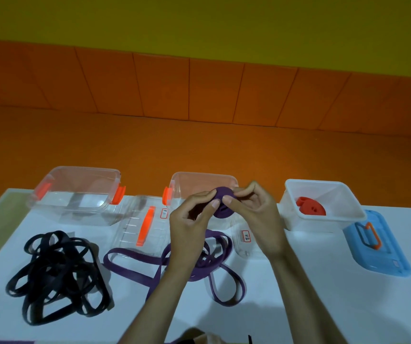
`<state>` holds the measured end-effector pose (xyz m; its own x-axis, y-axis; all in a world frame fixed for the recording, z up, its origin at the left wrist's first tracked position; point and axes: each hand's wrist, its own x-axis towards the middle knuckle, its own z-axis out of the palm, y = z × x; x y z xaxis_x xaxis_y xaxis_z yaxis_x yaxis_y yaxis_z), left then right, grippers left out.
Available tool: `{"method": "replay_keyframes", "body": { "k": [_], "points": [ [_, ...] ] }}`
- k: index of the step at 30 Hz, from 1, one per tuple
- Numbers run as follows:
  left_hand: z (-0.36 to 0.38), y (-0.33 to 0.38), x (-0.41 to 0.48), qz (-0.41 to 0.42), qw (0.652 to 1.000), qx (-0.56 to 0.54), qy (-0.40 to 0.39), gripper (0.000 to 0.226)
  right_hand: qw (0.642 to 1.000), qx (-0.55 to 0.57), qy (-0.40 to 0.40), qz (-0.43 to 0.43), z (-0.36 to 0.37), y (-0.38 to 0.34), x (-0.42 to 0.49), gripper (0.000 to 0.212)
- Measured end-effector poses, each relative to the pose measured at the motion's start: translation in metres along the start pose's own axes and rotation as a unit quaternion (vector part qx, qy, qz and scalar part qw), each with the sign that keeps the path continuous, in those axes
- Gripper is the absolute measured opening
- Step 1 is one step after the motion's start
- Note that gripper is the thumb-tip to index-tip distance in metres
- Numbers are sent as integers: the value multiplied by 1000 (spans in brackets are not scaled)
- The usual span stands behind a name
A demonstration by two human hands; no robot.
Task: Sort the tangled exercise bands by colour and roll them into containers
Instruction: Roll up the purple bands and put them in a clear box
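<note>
Left grip and right grip are pinching the purple band roll between them. Its loose tail is trailing down to the desk beneath the left grip.

Above the white worktop, mid-scene: left grip and right grip, thumbs and fingertips pinching a rolled purple band from either side. Below them, loose purple loops lying on the worktop. At near left, a tangled heap of black bands. Along the far edge, left to right: a clear container with orange clasps, a clear lid with an orange handle, a second clear container behind the grips, a white container holding a red roll, and a blue lid just beside it.
</note>
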<state>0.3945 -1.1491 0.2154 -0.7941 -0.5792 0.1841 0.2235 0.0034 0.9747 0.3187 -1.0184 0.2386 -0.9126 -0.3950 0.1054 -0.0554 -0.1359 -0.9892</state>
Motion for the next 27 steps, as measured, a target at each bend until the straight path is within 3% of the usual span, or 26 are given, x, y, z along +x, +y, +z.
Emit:
{"method": "replay_keyframes", "body": {
  "k": [4, 9, 11, 14, 18, 23, 27],
  "points": [
    [1, -1, 1, -3, 1000, 6, 0, 19, 1000, -22, 17, 5, -4, -9, 5, 26],
    [-3, 3, 11, -29, 997, -13, -69, 30, 999, -12, 27, -17, -2, -2, 9, 15],
    [-4, 3, 14, -17, 999, -6, -52, 28, 1000, -4, 7, -4, -5, 2, 8, 9],
    [-1, 6, 12, -5, 1000, -8, 10, 21, 999, -32, -24, -6, -10, 0, 12, 22],
    [5, 5, 9, -6, 999, -28, 23, 14, 997, -69, 19, -39, -13, -3, 17, 32],
    [3, 6, 14, -71, 995, -44, -47, 32, 996, 39, 73, -36, -6, 1, 15, 29],
    [7, 9, 12, -69, 996, -59, 14, 30, 995, 68, 63, -21, 3, 7, 13, 32]
  ]
}}
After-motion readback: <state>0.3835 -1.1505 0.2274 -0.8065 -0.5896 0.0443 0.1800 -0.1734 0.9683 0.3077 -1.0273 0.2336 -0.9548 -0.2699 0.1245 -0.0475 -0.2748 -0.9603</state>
